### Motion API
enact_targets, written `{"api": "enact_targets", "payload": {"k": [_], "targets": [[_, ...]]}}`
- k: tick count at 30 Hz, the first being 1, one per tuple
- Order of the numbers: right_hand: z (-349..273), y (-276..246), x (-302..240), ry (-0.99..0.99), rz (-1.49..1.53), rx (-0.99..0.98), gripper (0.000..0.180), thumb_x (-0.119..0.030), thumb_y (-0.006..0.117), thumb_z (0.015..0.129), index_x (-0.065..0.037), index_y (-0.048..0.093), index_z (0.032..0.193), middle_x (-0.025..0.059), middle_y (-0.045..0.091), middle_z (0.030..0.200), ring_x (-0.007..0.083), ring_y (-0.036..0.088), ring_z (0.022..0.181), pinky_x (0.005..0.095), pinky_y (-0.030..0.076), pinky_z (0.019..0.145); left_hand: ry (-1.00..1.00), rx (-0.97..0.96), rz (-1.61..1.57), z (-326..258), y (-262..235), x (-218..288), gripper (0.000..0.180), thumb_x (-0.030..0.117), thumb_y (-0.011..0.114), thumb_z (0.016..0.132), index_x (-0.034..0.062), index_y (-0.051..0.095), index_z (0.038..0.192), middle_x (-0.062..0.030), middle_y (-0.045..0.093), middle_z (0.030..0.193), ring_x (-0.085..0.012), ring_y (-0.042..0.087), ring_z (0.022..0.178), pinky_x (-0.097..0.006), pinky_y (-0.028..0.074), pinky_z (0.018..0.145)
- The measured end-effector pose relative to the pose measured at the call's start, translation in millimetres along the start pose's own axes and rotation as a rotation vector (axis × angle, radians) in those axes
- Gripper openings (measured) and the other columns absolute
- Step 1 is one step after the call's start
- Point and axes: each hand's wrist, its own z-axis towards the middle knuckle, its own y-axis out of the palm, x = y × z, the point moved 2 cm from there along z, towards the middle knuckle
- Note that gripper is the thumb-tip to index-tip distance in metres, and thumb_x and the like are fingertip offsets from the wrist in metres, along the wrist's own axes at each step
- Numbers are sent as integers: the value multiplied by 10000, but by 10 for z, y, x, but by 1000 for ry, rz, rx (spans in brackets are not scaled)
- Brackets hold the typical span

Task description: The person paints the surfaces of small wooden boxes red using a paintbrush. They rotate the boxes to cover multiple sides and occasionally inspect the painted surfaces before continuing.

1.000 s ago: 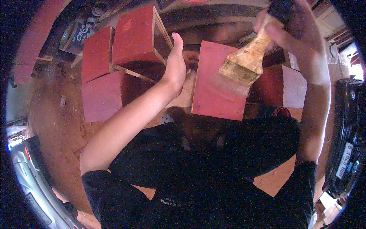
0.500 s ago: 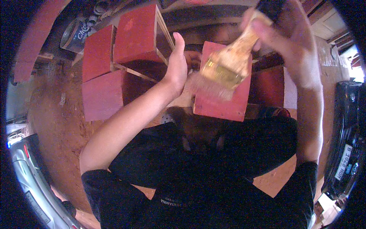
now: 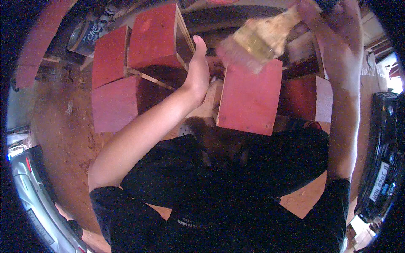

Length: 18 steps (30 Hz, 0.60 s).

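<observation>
R. hand (image 3: 337,31) clamped on brush (image 3: 270,40), upper right, bristles blurred at box's (image 3: 251,99) top edge, ctr. frame; contact unclear. L. hand (image 3: 198,78) beside box, hold unclear. Brushing seems in hand; next stroke likely needs a flat sweep. R. knee (image 3: 295,154) crowds bottom edge; room looks widest above.

Left hand (image 3: 197,78) edge-on, thumb (image 3: 199,45) up — right hand (image 3: 335,29) farther forward, gripping.
</observation>
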Motion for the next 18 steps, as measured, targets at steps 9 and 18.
{"api": "enact_targets", "payload": {"k": [9,18], "targets": [[115,17,-101,-124,-188,354,518,59,581,858,-86,353,1300,7,492,885,86,497,738,224,435,647,-36,-23,128,-61,31,-26,1016,793,13,833,22,667,736,-71,657,735,-167,566,687,-291,398,734],[49,-152,67,95,165,107,478,53,568,886,-98,336,1276,-8,500,834,60,506,736,214,442,654,-2,22,96,-88,190,-23,987,819,46,816,47,651,706,-46,630,694,-155,548,669,-270,369,704]]}}
